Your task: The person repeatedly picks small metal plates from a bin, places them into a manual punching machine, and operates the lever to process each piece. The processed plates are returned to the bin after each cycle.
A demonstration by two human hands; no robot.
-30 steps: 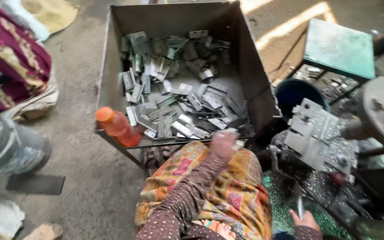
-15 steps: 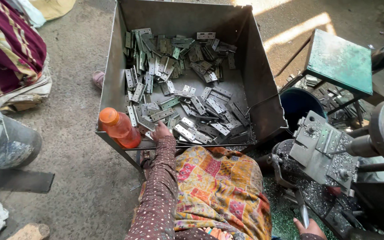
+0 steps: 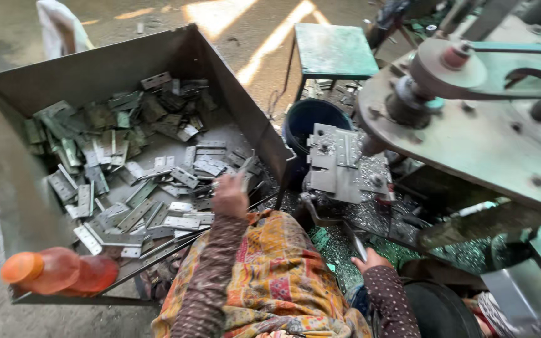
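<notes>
At the near left corner of the metal bin [image 3: 7,188] an orange plastic bottle [image 3: 61,273] lies on its side against the front rim. The bin's floor is strewn with flat metal hinge plates [image 3: 126,181], darker ones piled toward the far wall, brighter ones loose toward the near edge.

Over the bin's near right corner the left hand [image 3: 230,197] is raised, seen from the back, its fingers curled around a thin bright hinge piece [image 3: 245,168] that sticks up past the knuckles; how tightly they close on it cannot be told. The patterned sleeve runs back from it across an orange and yellow cloth [image 3: 277,275] on the person's lap.

Just right of the bin's right wall stands a dark blue bucket [image 3: 314,122], and beyond it a green stool [image 3: 335,50] on the floor. A grey metal fixture plate [image 3: 336,166] hangs at the front of the large green machine [image 3: 489,138].

Lower down, the right hand [image 3: 370,260] rests near the machine's base, fingers pressed around a slim metal rod [image 3: 357,241]. Shiny metal chips lie around it.
</notes>
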